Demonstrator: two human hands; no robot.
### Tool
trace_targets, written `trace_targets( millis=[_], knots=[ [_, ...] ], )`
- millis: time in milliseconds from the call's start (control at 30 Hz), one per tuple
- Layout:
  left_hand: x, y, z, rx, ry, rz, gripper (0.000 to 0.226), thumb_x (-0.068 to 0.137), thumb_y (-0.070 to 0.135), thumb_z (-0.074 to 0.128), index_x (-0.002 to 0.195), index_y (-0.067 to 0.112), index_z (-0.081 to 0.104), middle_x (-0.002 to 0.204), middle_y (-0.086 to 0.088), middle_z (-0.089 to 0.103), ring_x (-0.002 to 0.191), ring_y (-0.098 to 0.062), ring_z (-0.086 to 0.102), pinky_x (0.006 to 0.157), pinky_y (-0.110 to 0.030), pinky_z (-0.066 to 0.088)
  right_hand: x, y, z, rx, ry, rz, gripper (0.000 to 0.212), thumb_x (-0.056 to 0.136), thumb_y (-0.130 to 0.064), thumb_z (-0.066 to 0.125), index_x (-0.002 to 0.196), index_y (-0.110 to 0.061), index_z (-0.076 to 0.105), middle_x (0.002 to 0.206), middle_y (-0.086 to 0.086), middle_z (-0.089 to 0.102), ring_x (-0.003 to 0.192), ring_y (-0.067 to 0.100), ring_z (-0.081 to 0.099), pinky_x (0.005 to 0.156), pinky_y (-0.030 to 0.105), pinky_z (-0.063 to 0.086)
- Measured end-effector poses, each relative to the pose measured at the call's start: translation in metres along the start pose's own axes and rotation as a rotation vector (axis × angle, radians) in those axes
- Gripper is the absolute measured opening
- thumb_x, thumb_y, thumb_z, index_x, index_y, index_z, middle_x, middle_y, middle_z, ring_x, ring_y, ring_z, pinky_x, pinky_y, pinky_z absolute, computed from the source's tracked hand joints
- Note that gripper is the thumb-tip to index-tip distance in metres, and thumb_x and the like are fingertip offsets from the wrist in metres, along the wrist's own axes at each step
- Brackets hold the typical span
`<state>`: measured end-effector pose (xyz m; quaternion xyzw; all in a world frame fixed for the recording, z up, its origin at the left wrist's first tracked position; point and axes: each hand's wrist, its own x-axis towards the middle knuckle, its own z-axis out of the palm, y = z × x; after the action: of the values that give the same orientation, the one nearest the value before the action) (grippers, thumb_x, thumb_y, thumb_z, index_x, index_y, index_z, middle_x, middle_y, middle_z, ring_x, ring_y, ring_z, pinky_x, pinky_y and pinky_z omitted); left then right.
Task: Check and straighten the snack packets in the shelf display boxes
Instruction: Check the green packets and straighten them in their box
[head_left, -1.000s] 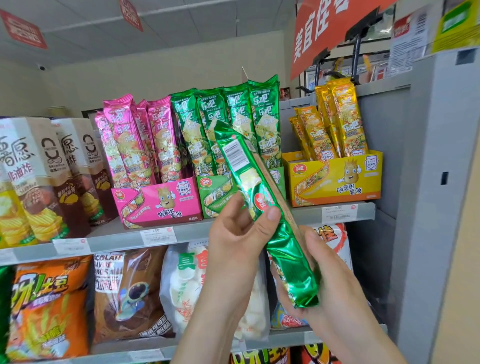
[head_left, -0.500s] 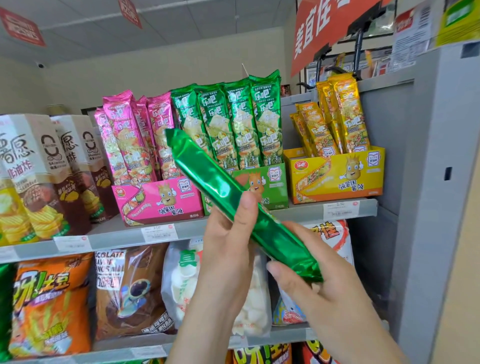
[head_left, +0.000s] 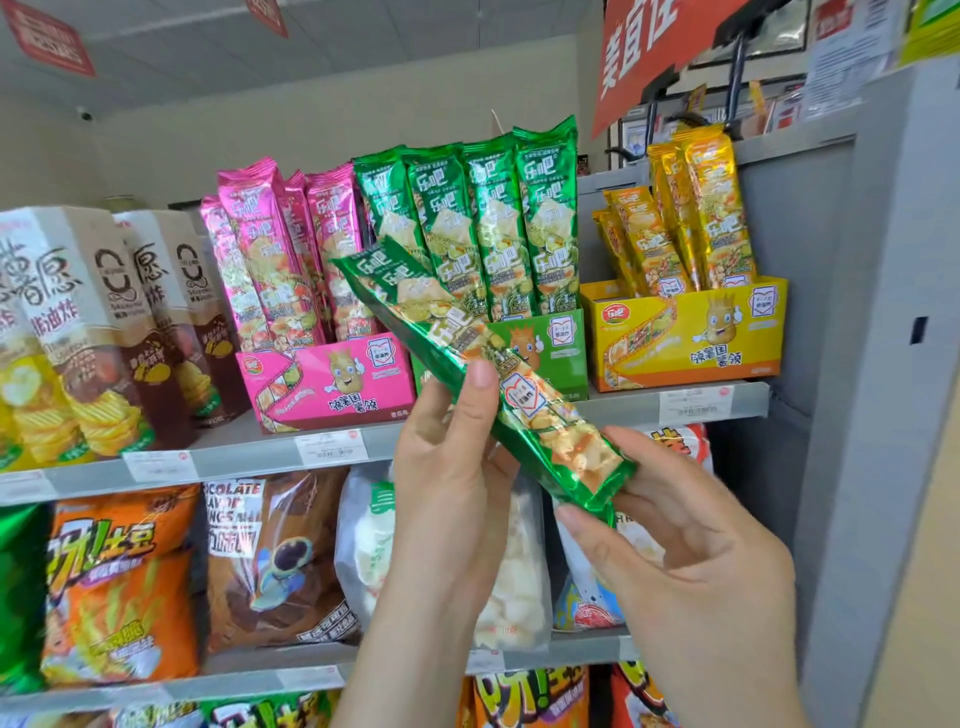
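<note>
Green packet (head_left: 483, 374), now printed-side up, pinched by left hand (head_left: 457, 467) and right hand (head_left: 685, 540).

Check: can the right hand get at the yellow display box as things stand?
Probably not right away. The right hand is gripping the lower end of the green packet, shared with the left hand. The path up to the yellow display box looks unobstructed once that grip is released.

From my feed I saw two bare hands and forearms and nothing worn on them. The left hand (head_left: 457, 467) had no ring, watch or glove, and its thumbnail was short and unpainted. The right hand (head_left: 691, 561) was just as plain, its wrist uncovered. No sleeve reached into view on either forearm.
</note>
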<state>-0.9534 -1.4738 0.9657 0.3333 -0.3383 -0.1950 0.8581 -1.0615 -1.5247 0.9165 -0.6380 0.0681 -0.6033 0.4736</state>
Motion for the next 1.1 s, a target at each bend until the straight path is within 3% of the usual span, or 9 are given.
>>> trace_targets(
  millis=[100, 300, 467, 600, 667, 767, 867, 1000, 1100],
  knots=[
    [-0.006, -0.005, 0.001, 0.001, 0.021, -0.083, 0.061, 0.080, 0.035, 0.068, 0.129, 0.002, 0.054, 0.105, -0.010, 0.070, 0.092, -0.021, 0.065, 0.078, -0.033, 0.056, -0.003, -0.001, 0.003, -0.238, 0.132, -0.195, 0.051, 0.067, -0.014, 0.079, 0.114, -0.029, 0.066, 0.100, -0.009, 0.063, 0.088, 0.007, 0.068, 0.076, 0.026, 0.055],
    [-0.015, -0.009, -0.005, 0.106, -0.137, -0.114, 0.017, 0.079, 0.034, 0.075, 0.090, 0.021, 0.075, 0.089, -0.002, 0.073, 0.078, -0.014, 0.070, 0.067, -0.028, 0.056, -0.004, -0.003, 0.004, -0.529, 0.209, -0.405, 0.044, 0.069, -0.009, 0.076, 0.111, -0.018, 0.066, 0.092, 0.001, 0.057, 0.080, 0.006, 0.058, 0.078, 0.004, 0.040],
    [-0.020, -0.004, -0.007, 0.202, -0.175, -0.071, 0.023, 0.082, 0.035, 0.071, 0.100, 0.021, 0.074, 0.096, -0.004, 0.073, 0.082, -0.016, 0.065, 0.081, -0.040, 0.049, -0.012, 0.006, 0.006, -0.503, 0.197, -0.483, 0.040, 0.073, -0.007, 0.072, 0.112, -0.014, 0.062, 0.098, 0.002, 0.049, 0.088, 0.006, 0.054, 0.082, 0.007, 0.040],
    [-0.026, 0.002, -0.010, 0.331, -0.187, 0.017, 0.018, 0.090, 0.034, 0.060, 0.094, 0.021, 0.071, 0.082, 0.005, 0.069, 0.073, -0.007, 0.061, 0.066, -0.020, 0.049, -0.017, 0.012, 0.015, -0.450, 0.177, -0.512, 0.049, 0.069, -0.008, 0.078, 0.111, -0.013, 0.054, 0.103, -0.004, 0.045, 0.104, -0.005, 0.048, 0.089, 0.007, 0.038],
    [-0.026, 0.008, -0.012, 0.484, -0.163, 0.082, 0.027, 0.094, 0.039, 0.055, 0.097, 0.016, 0.068, 0.082, -0.002, 0.068, 0.075, -0.014, 0.061, 0.066, -0.029, 0.048, -0.019, 0.011, 0.019, -0.394, 0.074, -0.457, 0.052, 0.066, -0.014, 0.082, 0.109, -0.017, 0.053, 0.104, -0.007, 0.046, 0.104, -0.004, 0.049, 0.085, 0.009, 0.040],
    [-0.027, 0.016, -0.020, 0.664, -0.124, 0.172, 0.060, 0.090, 0.052, 0.053, 0.117, -0.002, 0.056, 0.096, -0.018, 0.071, 0.095, -0.033, 0.067, 0.077, -0.051, 0.051, -0.022, -0.001, 0.020, -0.174, -0.121, -0.164, 0.038, 0.069, -0.031, 0.076, 0.101, -0.035, 0.055, 0.104, -0.011, 0.056, 0.094, 0.012, 0.059, 0.076, 0.018, 0.048],
    [-0.028, 0.021, -0.029, 0.687, -0.168, 0.211, 0.047, 0.094, 0.043, 0.054, 0.127, 0.010, 0.061, 0.089, 0.000, 0.073, 0.077, -0.010, 0.067, 0.066, -0.025, 0.054, -0.010, -0.013, 0.019, 0.032, -0.085, 0.050, 0.033, 0.075, -0.045, 0.067, 0.105, -0.033, 0.062, 0.098, -0.007, 0.064, 0.093, 0.009, 0.062, 0.074, 0.016, 0.049],
    [-0.036, 0.020, -0.034, 0.722, -0.247, 0.259, 0.037, 0.088, 0.042, 0.059, 0.119, 0.061, 0.056, 0.102, 0.032, 0.068, 0.091, 0.012, 0.059, 0.077, -0.009, 0.046, 0.022, -0.029, 0.026, 0.092, -0.202, 0.071, 0.045, 0.080, -0.038, 0.070, 0.123, -0.035, 0.056, 0.107, -0.006, 0.071, 0.100, 0.010, 0.067, 0.078, 0.021, 0.054],
    [-0.042, 0.017, -0.038, 0.648, -0.193, 0.267, 0.041, 0.076, 0.051, 0.065, 0.114, 0.065, 0.056, 0.086, 0.016, 0.068, 0.075, 0.001, 0.060, 0.068, -0.014, 0.047, 0.029, -0.037, 0.036, 0.154, -0.128, 0.051, 0.038, 0.081, -0.022, 0.069, 0.118, -0.027, 0.060, 0.096, -0.004, 0.076, 0.088, 0.011, 0.071, 0.073, 0.020, 0.054]
  ],
)
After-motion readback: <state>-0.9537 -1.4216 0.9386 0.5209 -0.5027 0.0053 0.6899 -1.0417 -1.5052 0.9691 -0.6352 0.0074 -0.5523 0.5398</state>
